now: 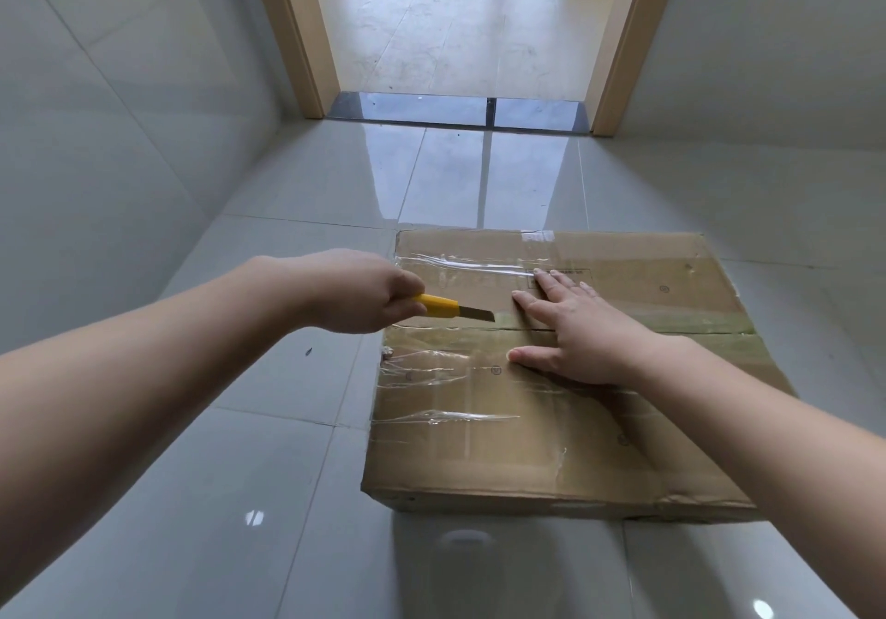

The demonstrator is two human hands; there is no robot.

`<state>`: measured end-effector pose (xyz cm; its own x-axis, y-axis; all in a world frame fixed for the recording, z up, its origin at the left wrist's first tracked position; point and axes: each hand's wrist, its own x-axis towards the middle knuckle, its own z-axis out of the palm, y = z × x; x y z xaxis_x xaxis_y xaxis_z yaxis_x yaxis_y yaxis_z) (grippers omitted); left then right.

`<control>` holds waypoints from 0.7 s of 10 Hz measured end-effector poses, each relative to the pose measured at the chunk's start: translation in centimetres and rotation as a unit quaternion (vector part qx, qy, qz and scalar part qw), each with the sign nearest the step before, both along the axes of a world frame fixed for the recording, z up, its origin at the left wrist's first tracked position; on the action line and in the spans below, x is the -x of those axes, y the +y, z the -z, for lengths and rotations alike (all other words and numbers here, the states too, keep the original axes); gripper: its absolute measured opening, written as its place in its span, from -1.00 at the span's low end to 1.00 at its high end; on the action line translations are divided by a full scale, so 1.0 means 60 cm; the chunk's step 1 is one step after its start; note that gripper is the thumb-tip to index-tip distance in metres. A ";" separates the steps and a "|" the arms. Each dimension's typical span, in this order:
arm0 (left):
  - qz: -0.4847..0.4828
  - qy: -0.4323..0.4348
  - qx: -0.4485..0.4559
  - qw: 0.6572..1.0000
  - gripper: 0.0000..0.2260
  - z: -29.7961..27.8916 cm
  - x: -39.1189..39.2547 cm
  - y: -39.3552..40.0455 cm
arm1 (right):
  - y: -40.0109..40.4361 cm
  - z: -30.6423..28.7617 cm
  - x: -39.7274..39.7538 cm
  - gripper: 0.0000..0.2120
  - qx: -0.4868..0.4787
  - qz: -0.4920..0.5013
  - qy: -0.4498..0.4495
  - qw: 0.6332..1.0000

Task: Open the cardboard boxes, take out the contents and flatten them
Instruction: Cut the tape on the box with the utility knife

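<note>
Box [551,436] sits flat on the floor [192,474], low and right of centre, still closed, top flaps taped. Clear tape strips [431,369] cross the left end; a greenish strip runs along the centre seam [695,326].

My left hand [350,290] grips a yellow utility knife [453,307], fingers curled round the handle, blade out and pointing toward 3 o'clock, tip at the left end of the seam. My right hand [570,330] lies flat on the lid, fingers straight and spread, pressing down, holding nothing. Its fingertips sit just beside the blade tip, at 3 o'clock from it, straddling the seam.

Step in hand, I judge: slit the seam tape. To do it well: keep the blade shallow so whatever is inside isn't cut, run it straight along the gap between the flaps, and move my right hand off the seam first, since it lies right in the cutting path. Pressing on one flap, away from the line, would steady the box fine. The end strips at 9 o'clock need cutting too before the flaps lift.
</note>
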<state>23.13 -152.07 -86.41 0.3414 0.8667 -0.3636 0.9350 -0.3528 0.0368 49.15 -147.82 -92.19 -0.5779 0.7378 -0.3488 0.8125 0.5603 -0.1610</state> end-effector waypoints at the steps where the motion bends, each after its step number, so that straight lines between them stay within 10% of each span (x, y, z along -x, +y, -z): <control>1: 0.011 -0.012 -0.009 1.000 -0.76 0.000 -0.008 0.002 | 0.002 -0.003 -0.015 -0.16 0.008 -0.007 0.009 1.000; 7: 0.038 -0.029 0.003 0.999 -0.77 0.043 -0.035 0.021 | 0.004 -0.003 -0.032 -0.15 0.010 -0.001 0.019 1.000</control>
